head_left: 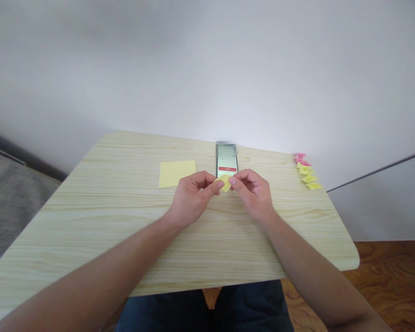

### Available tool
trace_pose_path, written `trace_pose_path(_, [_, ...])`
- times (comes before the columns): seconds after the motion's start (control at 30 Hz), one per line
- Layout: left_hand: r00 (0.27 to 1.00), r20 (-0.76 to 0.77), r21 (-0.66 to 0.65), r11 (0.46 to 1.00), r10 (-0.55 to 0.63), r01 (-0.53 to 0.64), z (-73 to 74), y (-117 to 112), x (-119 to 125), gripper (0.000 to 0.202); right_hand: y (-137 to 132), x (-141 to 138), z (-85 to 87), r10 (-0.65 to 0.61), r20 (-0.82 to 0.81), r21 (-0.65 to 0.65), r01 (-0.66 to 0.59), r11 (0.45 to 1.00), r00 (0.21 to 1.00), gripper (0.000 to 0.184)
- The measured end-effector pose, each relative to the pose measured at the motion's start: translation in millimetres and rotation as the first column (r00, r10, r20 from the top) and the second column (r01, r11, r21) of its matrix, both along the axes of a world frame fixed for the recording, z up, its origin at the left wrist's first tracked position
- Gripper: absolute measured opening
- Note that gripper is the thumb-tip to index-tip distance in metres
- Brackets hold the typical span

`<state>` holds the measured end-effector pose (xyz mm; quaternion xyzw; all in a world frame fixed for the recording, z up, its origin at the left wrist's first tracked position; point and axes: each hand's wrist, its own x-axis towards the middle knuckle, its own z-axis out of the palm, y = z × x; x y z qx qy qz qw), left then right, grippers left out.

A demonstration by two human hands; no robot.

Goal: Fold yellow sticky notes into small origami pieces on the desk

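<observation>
Between both hands is a small folded piece of yellow paper point(225, 183), held above the table in front of a phone. My left hand point(193, 196) pinches its left side between thumb and fingers. On the other side, my right hand point(254, 192) grips the right edge with its thumb and fingertips. The paper has a pointed lower corner, but its finer folds are too small to make out. The phone point(227, 161) shows a lit screen with a red bar, its lower end partly hidden by the hands and paper.
Left of the phone lies a flat yellow sheet point(175, 173), its corner behind my left hand. Several small folded paper pieces, pink point(299, 157) and yellow point(309, 178), line the table's right edge. The wooden table point(207, 258) meets a white wall point(207, 69) at the back.
</observation>
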<state>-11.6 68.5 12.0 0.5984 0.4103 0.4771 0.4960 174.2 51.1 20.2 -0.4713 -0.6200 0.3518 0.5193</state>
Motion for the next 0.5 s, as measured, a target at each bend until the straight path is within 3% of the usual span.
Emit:
trace_pose_path(0.17, [1.0,-0.011,-0.042,0.999,-0.025,0.025,6.6,-0.5,-0.2,0.03,0.2,3.8,3.5,0.083,0.074,-0.001,-0.083,0.997,0.994,0.027])
trace_pose_path(0.5, [1.0,0.024,-0.076,0.997,0.019,-0.017,8.7,1.4,-0.3,0.032,2.0,0.3,1.0,0.044,-0.022,-0.031,-0.045,0.999,0.999,0.03])
